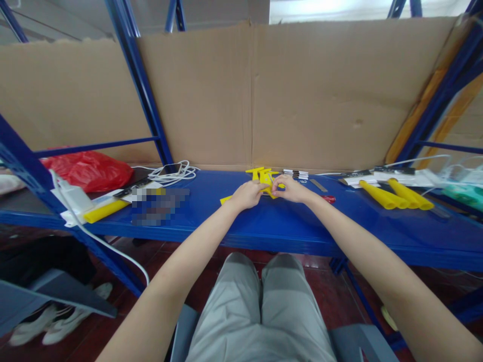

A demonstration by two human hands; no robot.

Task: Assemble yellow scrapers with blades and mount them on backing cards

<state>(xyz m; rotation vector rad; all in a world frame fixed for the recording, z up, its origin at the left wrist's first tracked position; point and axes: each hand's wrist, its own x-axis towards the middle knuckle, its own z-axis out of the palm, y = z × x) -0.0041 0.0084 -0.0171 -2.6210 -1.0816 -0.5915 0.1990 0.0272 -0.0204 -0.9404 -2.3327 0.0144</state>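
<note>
My left hand (247, 195) is closed on a yellow plastic part (266, 176) with several arms, held low over the blue shelf top. On its right side my right hand (290, 189) has thumb and fingertips pinched together against the part. Whatever lies in that pinch is too small to make out. A yellow piece (225, 199) pokes out left of my left hand; I cannot tell if it belongs to the same part. Just right of my right hand lies a red object (329, 199), partly hidden by my wrist.
Behind stands a cardboard wall (302, 95). Black-and-white small pieces (296, 174) and a flat metal strip (319, 185) lie near my right hand. Yellow tubes (390, 196) rest at right. At left are a white cable (177, 173), a red bag (90, 168) and another yellow tube (106, 211).
</note>
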